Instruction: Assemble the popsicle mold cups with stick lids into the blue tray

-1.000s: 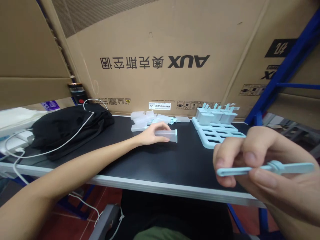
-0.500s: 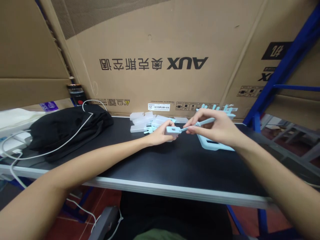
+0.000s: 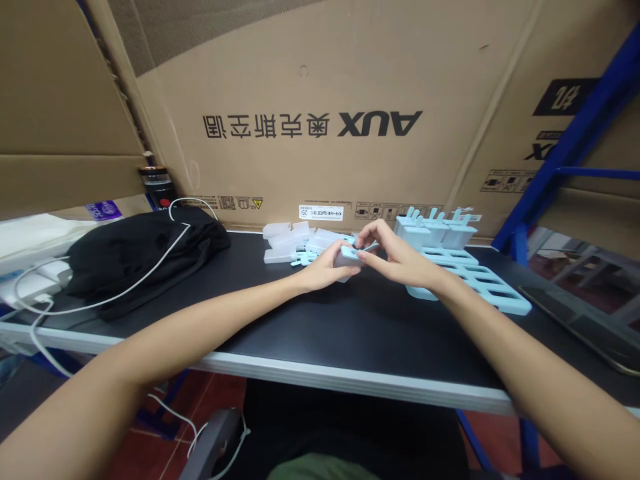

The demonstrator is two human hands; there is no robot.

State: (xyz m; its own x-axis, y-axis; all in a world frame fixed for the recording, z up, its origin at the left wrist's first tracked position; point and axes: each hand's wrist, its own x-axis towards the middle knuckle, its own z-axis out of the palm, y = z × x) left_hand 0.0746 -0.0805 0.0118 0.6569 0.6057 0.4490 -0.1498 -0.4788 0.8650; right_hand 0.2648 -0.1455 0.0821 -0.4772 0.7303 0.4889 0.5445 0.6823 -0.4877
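Above the table's middle, my left hand (image 3: 325,268) is closed around a translucent popsicle mold (image 3: 353,256) with a light-blue top. The fingers of my right hand (image 3: 395,259) pinch a light-blue popsicle stick (image 3: 371,247) at the mold's top; how far it sits in the slot is hidden by the fingers. Just behind my left hand lies a pile of clear mold pieces (image 3: 283,255) with several blue sticks (image 3: 306,257) among them. Right of my hands is a light-blue slotted rack (image 3: 513,303), with several molds (image 3: 417,235) bearing sticks standing upright at its back.
A black cloth bundle (image 3: 150,257) lies at the left with a white cable (image 3: 135,293) across it. Behind it stands a dark jar (image 3: 159,190). A large cardboard box (image 3: 275,167) closes off the back. A dark phone-like slab (image 3: 585,327) lies at the right.
My right hand has moved left with the stick, right up to the mold, and its fingers now cover much of the stick. The rack shows more fully behind my right arm.
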